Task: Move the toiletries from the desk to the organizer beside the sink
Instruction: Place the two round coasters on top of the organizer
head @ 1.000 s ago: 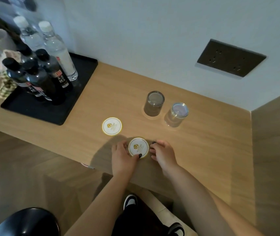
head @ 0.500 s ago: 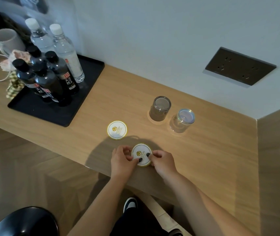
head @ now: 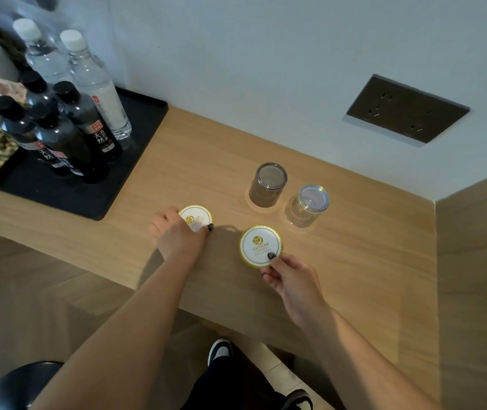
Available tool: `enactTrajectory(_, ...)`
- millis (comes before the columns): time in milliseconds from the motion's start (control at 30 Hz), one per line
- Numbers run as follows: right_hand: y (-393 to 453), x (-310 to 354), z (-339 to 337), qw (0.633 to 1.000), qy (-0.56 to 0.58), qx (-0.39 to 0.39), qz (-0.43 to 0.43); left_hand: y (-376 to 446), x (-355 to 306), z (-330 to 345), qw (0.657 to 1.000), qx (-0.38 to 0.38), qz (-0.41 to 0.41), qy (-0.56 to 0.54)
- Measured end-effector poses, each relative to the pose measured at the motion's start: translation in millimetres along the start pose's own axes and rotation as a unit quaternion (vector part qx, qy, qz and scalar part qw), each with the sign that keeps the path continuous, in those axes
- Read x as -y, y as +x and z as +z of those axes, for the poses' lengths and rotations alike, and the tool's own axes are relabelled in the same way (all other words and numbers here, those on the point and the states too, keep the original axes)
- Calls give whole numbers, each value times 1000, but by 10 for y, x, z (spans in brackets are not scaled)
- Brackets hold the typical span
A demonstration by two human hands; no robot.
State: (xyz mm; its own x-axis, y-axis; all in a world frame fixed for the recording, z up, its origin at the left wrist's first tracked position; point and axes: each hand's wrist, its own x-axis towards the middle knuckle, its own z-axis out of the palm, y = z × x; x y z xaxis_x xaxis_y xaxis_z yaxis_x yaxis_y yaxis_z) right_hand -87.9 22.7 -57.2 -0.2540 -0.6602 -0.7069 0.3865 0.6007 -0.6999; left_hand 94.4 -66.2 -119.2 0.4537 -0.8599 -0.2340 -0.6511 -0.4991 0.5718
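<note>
Each hand pinches a coaster: left hand (head: 177,232) (far one (head: 198,217)), right hand (head: 291,279) (near one (head: 261,245)).

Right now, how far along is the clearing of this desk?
Nothing looks moved yet; no sink or organizer in view. In hand: right hand pinches one round paper disc, left hand grips another. Both glasses sit upside down on the desk.

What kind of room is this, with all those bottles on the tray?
Probably a hotel room. A black tray holds guest water bottles, two upturned glasses stand on the wooden desk, and each hand is on a round paper coaster printed with a logo.
</note>
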Motion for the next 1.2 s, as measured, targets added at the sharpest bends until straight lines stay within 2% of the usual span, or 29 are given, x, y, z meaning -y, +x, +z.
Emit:
enactTrajectory(300, -50, 59, -53, 999, -38, -9, 5, -74, -66, -16, 999, -7, -39, -9)
enactTrajectory(433, -124, 144, -78, 999, -41, -10, -19, -233, -157, -177, 987, 54, -81, -129)
enactTrajectory(500, -188, 234, -87, 998, -39, -9, -44, -340, -268, -315, 977, 45, -84, -193)
enactTrajectory(567, -269, 350, -98, 997, -33, -16, -74, -463, -433, -482, 955, 38, -70, -285)
enactTrajectory(667, -435, 549, -124, 991, -33, -21, -129, -667, -696, -744, 916, 70, -36, -392)
enactTrajectory(833, -867, 887, -164, 975, 13, -8, -223, -977, -1033, -1077, 894, 115, 74, -426)
enactTrajectory(967, -1205, 1044, -250, 965, 20, 3, -260, -1294, -1282, -1255, 871, 166, 155, -437)
enactTrajectory(1100, -1405, 1090, -388, 957, 12, -15, -289, -1510, -1481, -1234, 847, 214, 201, -443)
enactTrajectory(1200, -1481, 1065, -541, 956, 14, -42, -290, -1651, -1589, -1112, 842, 239, 224, -428)
